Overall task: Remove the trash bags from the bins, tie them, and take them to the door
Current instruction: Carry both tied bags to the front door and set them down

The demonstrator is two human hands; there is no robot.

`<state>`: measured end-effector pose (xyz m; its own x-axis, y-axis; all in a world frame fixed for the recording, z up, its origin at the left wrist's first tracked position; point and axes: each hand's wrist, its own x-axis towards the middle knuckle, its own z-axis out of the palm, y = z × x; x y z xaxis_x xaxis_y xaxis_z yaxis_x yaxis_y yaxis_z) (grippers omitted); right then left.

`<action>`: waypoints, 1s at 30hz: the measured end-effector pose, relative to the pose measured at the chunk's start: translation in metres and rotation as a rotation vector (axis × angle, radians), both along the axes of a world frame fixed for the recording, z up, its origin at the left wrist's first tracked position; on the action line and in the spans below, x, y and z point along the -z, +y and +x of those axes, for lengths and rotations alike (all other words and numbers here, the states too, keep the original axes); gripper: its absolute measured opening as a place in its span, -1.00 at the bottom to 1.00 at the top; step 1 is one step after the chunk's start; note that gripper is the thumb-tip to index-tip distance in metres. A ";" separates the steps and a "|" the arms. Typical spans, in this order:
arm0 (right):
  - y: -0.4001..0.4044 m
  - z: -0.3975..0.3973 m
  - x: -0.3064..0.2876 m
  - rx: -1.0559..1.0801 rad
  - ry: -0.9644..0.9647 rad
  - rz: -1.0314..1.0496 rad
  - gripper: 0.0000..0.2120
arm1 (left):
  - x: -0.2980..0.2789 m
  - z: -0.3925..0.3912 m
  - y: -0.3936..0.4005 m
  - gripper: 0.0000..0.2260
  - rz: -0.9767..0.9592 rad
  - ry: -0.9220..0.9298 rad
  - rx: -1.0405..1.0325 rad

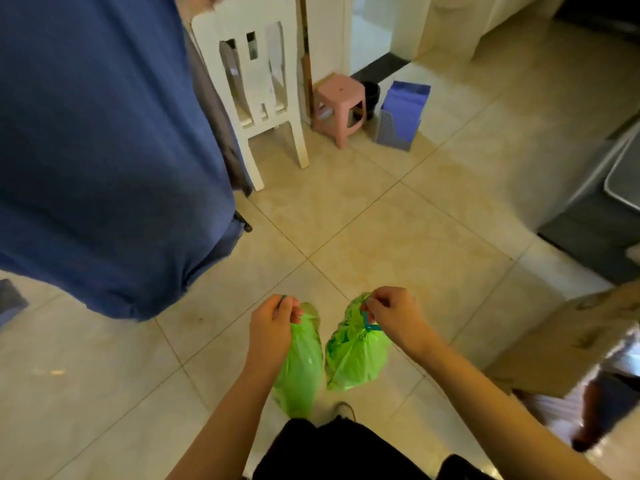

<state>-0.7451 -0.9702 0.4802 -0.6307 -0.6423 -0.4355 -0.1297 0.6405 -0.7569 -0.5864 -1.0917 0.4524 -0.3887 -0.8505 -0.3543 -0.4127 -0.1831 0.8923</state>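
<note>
Two green trash bags hang above the tiled floor in front of me. My left hand is closed on the gathered top of the left green bag. My right hand pinches the teal drawstring at the neck of the right green bag, which looks fuller and rounder. Both bags are closed at the top and hang side by side, almost touching. My dark trousers and one shoe show below them.
A table draped in blue cloth fills the left. Beyond stand a white chair, a pink stool, a dark bin and a purple bin. A cardboard box is at right. Beige tiled floor lies ahead.
</note>
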 end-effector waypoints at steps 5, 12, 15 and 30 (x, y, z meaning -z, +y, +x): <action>-0.016 -0.092 0.000 0.125 0.008 0.010 -0.70 | -0.004 -0.110 -0.035 -0.73 0.003 0.028 0.121; -0.039 -0.232 0.004 0.329 0.026 0.029 -0.73 | 0.004 -0.279 -0.090 -0.72 0.034 0.090 0.316; -0.045 -0.295 0.001 0.470 0.012 0.016 -0.74 | 0.004 -0.353 -0.109 -0.74 0.044 0.077 0.430; -0.038 -0.607 0.002 0.798 -0.119 -0.116 -0.80 | 0.007 -0.716 -0.135 -0.75 0.033 0.107 0.593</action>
<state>-1.3524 -1.0080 0.4780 -0.8712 -0.0645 -0.4867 0.4180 0.4225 -0.8042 -1.3028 -1.2266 0.4458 -0.8282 -0.4671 -0.3096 -0.3612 0.0227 0.9322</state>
